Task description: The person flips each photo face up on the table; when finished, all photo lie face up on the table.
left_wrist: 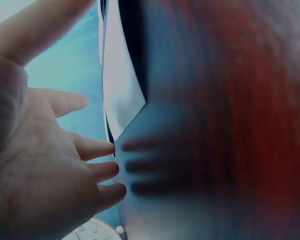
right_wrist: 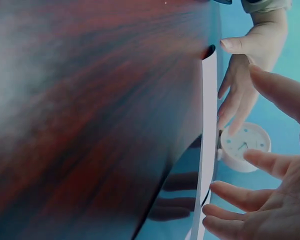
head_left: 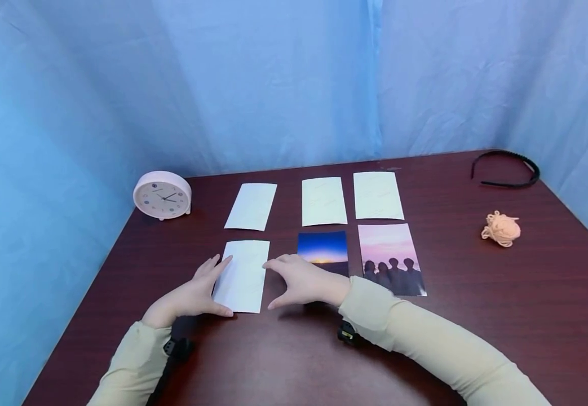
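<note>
A blank white card (head_left: 243, 279) lies at the front left of two rows of cards. My left hand (head_left: 192, 293) is at its left side, thumb and fingers spread, with fingertips over its edge. On the other side my right hand (head_left: 304, 280) has its fingers at the card's right edge and its thumb held apart. Both hands are open and grip nothing. Under the right forearm lies a sunset photo (head_left: 324, 248), partly covered. Right of it is a photo of silhouetted people (head_left: 392, 259) against a pink sky. In the left wrist view the white card (left_wrist: 120, 85) curls slightly off the table.
Behind are three more white cards, the left one (head_left: 251, 207), the middle one (head_left: 324, 201) and the right one (head_left: 378, 195). A round white clock (head_left: 163, 195) stands at the back left. A black headband (head_left: 514, 183) and a peach yarn ball (head_left: 502, 229) lie on the right.
</note>
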The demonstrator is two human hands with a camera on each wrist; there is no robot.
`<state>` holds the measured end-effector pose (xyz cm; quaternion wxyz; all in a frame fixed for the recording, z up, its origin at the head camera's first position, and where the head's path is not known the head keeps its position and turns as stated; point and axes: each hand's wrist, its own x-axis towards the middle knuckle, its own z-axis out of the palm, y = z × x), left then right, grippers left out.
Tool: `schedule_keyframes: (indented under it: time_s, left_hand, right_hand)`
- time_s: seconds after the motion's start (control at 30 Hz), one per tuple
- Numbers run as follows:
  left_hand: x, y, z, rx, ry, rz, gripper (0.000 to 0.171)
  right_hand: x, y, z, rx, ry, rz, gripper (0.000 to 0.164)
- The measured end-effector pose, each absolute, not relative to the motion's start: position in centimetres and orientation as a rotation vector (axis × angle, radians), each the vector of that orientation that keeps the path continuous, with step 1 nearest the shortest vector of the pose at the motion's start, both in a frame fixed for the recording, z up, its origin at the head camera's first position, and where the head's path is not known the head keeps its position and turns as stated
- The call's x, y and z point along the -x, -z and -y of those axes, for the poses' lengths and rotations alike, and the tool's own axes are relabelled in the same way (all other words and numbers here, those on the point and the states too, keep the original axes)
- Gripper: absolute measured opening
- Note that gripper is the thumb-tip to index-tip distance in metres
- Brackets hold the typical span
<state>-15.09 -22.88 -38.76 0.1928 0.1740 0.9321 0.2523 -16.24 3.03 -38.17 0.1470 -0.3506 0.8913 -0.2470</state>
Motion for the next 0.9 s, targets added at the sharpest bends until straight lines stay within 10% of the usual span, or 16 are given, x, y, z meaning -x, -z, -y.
schedule_keyframes:
  time_s: [0.9]
  left_hand:
    - [14.8, 38.9, 21.6, -0.597, -0.475, -2.692, 0.102]
  right_hand:
    - [15.9, 38.0, -1.3, 1.055, 0.322, -2.6, 0.074]
